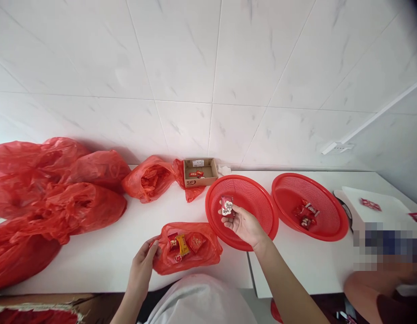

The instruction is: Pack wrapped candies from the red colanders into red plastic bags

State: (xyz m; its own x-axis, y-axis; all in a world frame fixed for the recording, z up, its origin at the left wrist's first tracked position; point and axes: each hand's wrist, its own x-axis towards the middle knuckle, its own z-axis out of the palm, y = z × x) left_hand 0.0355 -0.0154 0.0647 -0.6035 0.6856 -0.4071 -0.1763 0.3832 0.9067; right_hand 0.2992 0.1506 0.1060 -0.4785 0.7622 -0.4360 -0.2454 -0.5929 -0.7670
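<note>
"Pale, grey-veined tiles cover the wall [181,58]. What stands below?"

"Two white tables, the left table [103,265] and the right table [296,270], meeting at a dark seam."

"And the biggest load?"

"Bulging red bags [60,184], heaped over the left table's left end. Part of another person [366,292] shows by the right table's near right corner, with some of that area blurred out."

"Next down in size?"

"Two red baskets. The left basket [258,195] sits across the seam; the right basket [333,216] stands on the right table and holds a few red packets [306,215]. An open red bag [206,256] lies by the left table's near edge, and a smaller crumpled bag [149,180] rests toward its far edge, next to a cardboard box [198,182]."

"What are the hands doing?"

"The left hand [144,261] pinches the open red bag's left rim between thumb and fingers. The right hand [244,225], palm up above the left basket, grasps a small white-and-red packet [227,207] in its fingertips."

"Anything smaller?"

"Inside the open red bag, a yellow packet [183,244] lies among red ones; inside the box, little red-and-white packets [196,174]."
</note>
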